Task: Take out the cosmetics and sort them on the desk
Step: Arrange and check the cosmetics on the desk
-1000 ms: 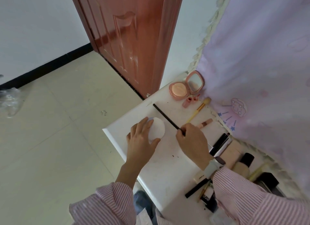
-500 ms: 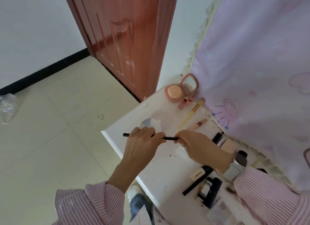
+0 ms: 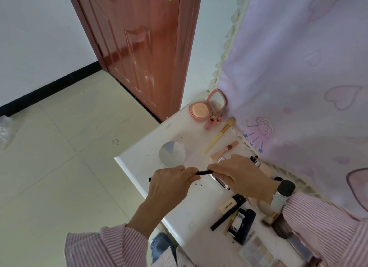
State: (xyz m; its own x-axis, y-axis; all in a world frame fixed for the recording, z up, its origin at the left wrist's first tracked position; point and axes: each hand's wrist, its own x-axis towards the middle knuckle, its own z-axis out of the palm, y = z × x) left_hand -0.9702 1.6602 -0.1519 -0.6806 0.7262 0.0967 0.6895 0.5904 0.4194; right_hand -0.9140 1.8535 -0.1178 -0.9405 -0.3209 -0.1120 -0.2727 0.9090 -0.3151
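Both hands hold a thin black pencil [image 3: 203,172] level above the white desk [image 3: 139,153]. My left hand [image 3: 171,184] grips its left part, the tip poking out past the knuckles. My right hand [image 3: 239,174] pinches its right end. A round white compact [image 3: 172,154] lies just beyond my left hand. Farther back are an open pink powder compact [image 3: 201,112] with mirror, a pink lip tube [image 3: 211,124], a yellow-handled brush [image 3: 218,136] and a pink lipstick [image 3: 224,150]. A clear case [image 3: 219,180] lies under my right hand.
Near me on the desk lie a cream tube [image 3: 228,205], a black pen [image 3: 227,217], a dark bottle [image 3: 244,225], an eyeshadow palette [image 3: 256,250] and a foundation bottle [image 3: 282,195]. A lilac curtain [image 3: 298,87] hangs at right, a red door [image 3: 143,47] behind.
My left hand left the round compact and took hold of the black pencil; the pencil swung from slanting to level between both hands, which drew toward me.
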